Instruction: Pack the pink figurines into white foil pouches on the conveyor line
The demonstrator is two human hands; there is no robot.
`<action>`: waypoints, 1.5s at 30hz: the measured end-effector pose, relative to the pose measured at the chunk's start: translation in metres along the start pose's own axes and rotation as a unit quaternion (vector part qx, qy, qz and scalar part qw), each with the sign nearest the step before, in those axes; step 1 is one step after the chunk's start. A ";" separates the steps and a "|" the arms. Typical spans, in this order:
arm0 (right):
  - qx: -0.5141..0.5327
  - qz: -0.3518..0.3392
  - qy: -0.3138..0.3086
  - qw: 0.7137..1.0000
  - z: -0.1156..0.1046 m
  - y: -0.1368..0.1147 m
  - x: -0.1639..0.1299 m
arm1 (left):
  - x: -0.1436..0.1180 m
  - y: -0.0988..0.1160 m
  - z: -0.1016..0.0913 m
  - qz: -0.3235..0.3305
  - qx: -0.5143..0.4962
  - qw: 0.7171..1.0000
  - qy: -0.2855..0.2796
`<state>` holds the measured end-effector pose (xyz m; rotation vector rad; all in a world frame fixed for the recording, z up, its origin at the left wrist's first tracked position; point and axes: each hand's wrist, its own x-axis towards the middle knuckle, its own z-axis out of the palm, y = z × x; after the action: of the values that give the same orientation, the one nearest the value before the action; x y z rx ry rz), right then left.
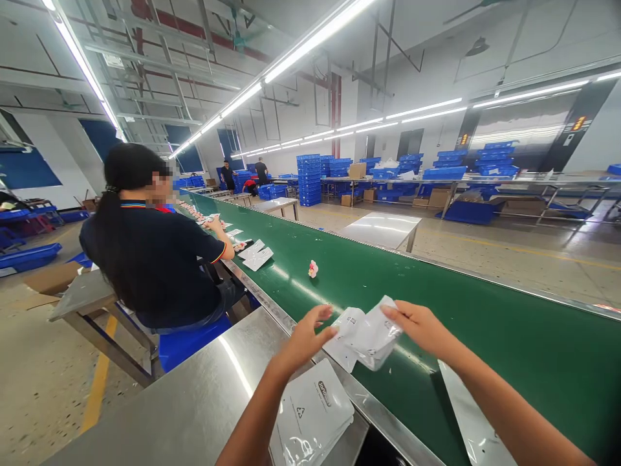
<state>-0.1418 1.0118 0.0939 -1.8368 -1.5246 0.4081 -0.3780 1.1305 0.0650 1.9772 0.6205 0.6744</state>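
Observation:
My right hand (412, 323) grips a white plastic pouch (376, 336) by its upper right corner, above the green conveyor belt. Left of it, my left hand (308, 336) has its fingers apart and curved, with nothing in them. Partly under the held pouch lies another white pouch (342, 330), close to the left fingertips. A stack of white printed pouches (315, 408) rests on the metal table below my left forearm. Farther up the belt sits a small pink and white item (313, 268), too small to name.
A co-worker (150, 259) sits at the left beside the conveyor belt (436, 298), hands over pouches (257, 254). A white sheet-like piece (473, 414) lies under my right forearm. Blue crates (309, 181) stand stacked beyond the belt, near a low metal table (383, 226).

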 end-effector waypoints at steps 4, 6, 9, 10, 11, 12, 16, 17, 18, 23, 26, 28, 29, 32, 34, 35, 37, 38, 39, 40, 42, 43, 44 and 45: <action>-0.004 0.081 -0.093 0.992 -0.019 0.071 0.003 | -0.010 -0.032 -0.012 -0.078 0.210 0.974 -0.024; -0.062 0.123 -0.077 0.988 -0.023 0.098 0.002 | -0.020 -0.044 -0.007 -0.075 0.275 0.957 -0.055; -0.153 0.148 0.021 0.977 -0.025 0.113 -0.001 | -0.032 -0.058 0.005 -0.064 0.314 0.946 -0.053; -0.167 0.142 0.046 0.974 -0.025 0.109 -0.002 | -0.034 -0.062 0.009 -0.061 0.314 0.946 -0.048; -0.175 0.130 0.064 0.974 -0.025 0.103 -0.003 | -0.036 -0.066 0.012 -0.059 0.311 0.948 -0.045; -0.175 0.113 0.072 0.975 -0.024 0.093 -0.004 | -0.037 -0.070 0.014 -0.057 0.304 0.950 -0.043; -0.139 0.013 0.083 0.987 -0.013 0.046 -0.012 | -0.037 -0.079 0.013 -0.049 0.267 0.962 -0.036; -0.127 -0.012 0.080 0.989 -0.009 0.037 -0.014 | -0.038 -0.080 0.012 -0.046 0.260 0.964 -0.030; -0.113 -0.031 0.072 0.990 -0.003 0.029 -0.016 | -0.039 -0.081 0.010 -0.041 0.254 0.966 -0.022; -0.058 -0.115 -0.009 0.992 0.032 0.006 -0.025 | -0.048 -0.080 0.003 0.012 0.227 0.974 0.012; -0.047 -0.160 -0.050 0.985 0.055 -0.008 -0.025 | -0.052 -0.074 0.000 0.034 0.220 0.973 0.069; -0.036 -0.185 -0.074 0.979 0.068 -0.021 -0.024 | -0.054 -0.064 0.000 0.022 0.192 0.976 0.097; -0.031 -0.196 -0.085 0.977 0.073 -0.027 -0.023 | -0.054 -0.057 0.002 0.013 0.168 0.980 0.106; -0.049 -0.217 -0.094 0.970 0.079 -0.044 -0.019 | -0.050 -0.032 0.005 0.004 0.052 0.990 0.127; -0.077 -0.230 -0.083 0.967 0.074 -0.050 -0.017 | -0.044 -0.015 0.005 0.001 -0.059 0.994 0.096; -0.091 -0.237 -0.077 0.964 0.069 -0.051 -0.016 | -0.040 -0.008 0.004 -0.005 -0.116 0.992 0.053; -0.111 -0.253 -0.079 0.958 0.056 -0.051 -0.014 | -0.033 0.003 0.001 -0.022 -0.197 0.977 -0.074; -0.119 -0.259 -0.086 0.955 0.049 -0.051 -0.014 | -0.030 0.006 0.000 -0.032 -0.211 0.967 -0.140; -0.125 -0.263 -0.096 0.952 0.043 -0.050 -0.013 | -0.027 0.008 0.000 -0.042 -0.210 0.957 -0.195; -0.130 -0.265 -0.107 0.949 0.037 -0.049 -0.012 | -0.023 0.008 0.001 -0.049 -0.199 0.951 -0.233; -0.134 -0.260 -0.123 0.948 0.029 -0.048 -0.010 | -0.017 0.007 0.007 -0.058 -0.171 0.949 -0.258; -0.135 -0.255 -0.127 0.949 0.027 -0.047 -0.007 | -0.014 0.005 0.011 -0.063 -0.163 0.953 -0.248; -0.134 -0.250 -0.129 0.950 0.027 -0.047 -0.004 | -0.011 0.003 0.015 -0.065 -0.160 0.958 -0.228; -0.130 -0.245 -0.130 0.952 0.028 -0.046 0.000 | -0.008 0.000 0.019 -0.068 -0.160 0.963 -0.205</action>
<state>-0.1926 1.0227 0.1058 -1.5522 -2.2329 0.2227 -0.3716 1.1137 0.0552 1.6831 0.3612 0.2465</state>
